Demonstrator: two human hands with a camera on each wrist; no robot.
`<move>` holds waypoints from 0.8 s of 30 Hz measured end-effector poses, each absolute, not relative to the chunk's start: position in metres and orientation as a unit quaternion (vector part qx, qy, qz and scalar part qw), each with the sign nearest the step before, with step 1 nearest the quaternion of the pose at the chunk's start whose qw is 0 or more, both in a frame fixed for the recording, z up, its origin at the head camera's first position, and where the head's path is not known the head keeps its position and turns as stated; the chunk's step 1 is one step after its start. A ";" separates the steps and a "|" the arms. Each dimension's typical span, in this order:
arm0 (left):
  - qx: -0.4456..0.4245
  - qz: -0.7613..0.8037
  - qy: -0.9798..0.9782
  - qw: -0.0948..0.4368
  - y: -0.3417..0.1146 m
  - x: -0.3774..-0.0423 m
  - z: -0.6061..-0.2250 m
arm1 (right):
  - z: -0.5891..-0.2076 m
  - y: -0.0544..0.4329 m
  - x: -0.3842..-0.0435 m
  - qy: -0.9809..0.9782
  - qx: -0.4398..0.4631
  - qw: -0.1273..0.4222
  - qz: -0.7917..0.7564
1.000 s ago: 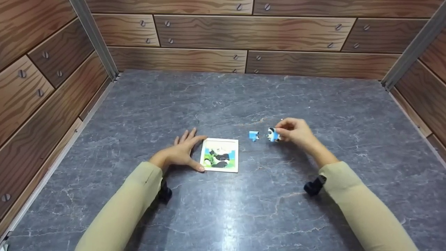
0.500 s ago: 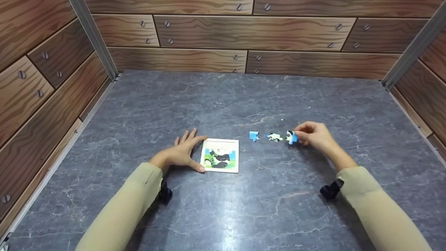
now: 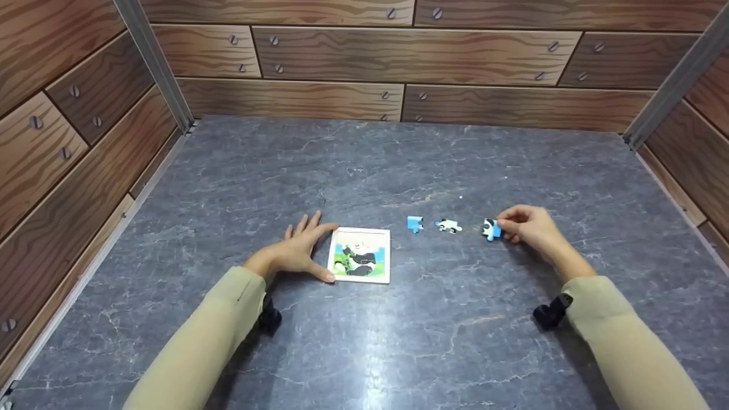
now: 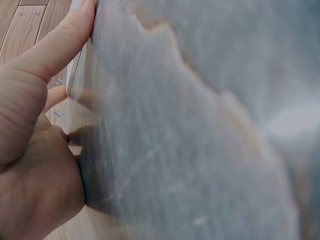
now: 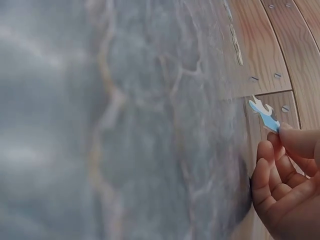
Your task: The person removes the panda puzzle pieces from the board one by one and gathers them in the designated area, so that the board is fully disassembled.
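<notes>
A square panda puzzle in a white frame (image 3: pixel 360 281) lies on the grey marbled table. My left hand (image 3: pixel 293 249) is spread at its left side, thumb at the lower left corner and index finger at the upper left one. To the right, my right hand (image 3: pixel 529 228) pinches a blue, white and black puzzle piece (image 3: pixel 491 229) between thumb and fingers; the right wrist view shows this puzzle piece (image 5: pixel 265 116) tilted. Between frame and right hand lie a blue puzzle piece (image 3: pixel 415 223) and a white puzzle piece (image 3: pixel 449 226) with black spots.
Wood-patterned walls (image 3: pixel 421 54) enclose the table (image 3: pixel 319 165) at the back and both sides. Grey metal posts (image 3: pixel 156 65) stand in the back corners. Small dark wrist cameras (image 3: pixel 552 312) sit under the cuffs.
My right hand has moved right with the pinched piece, away from the white piece, which now shows fully. The held piece has turned slightly. My left hand stays at the frame.
</notes>
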State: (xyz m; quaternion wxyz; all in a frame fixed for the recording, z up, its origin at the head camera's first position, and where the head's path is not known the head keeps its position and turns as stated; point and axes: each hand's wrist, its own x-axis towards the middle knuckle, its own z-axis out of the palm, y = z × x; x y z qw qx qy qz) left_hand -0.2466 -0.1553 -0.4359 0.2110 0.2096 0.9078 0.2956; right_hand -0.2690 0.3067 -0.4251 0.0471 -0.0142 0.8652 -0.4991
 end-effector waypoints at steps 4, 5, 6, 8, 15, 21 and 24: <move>0.216 0.293 0.909 0.203 -0.156 -0.247 -0.437 | -0.425 0.306 -0.271 0.875 -0.008 0.054 -0.481; 0.218 0.293 0.909 0.201 -0.156 -0.247 -0.437 | -0.425 0.306 -0.271 0.878 -0.008 0.056 -0.475; 0.220 0.293 0.909 0.199 -0.156 -0.247 -0.437 | -0.424 0.305 -0.272 0.881 -0.009 0.058 -0.469; 0.220 0.295 0.908 0.200 -0.156 -0.247 -0.437 | -0.424 0.303 -0.272 0.885 -0.010 0.062 -0.462; 0.217 0.292 0.909 0.204 -0.156 -0.247 -0.437 | -0.426 0.303 -0.276 0.892 -0.014 0.055 -0.448; 0.218 0.290 0.911 0.198 -0.155 -0.247 -0.437 | -0.426 0.305 -0.274 0.893 -0.022 0.041 -0.448; 0.217 0.288 0.912 0.196 -0.156 -0.246 -0.438 | -0.424 0.303 -0.272 0.888 -0.029 0.037 -0.457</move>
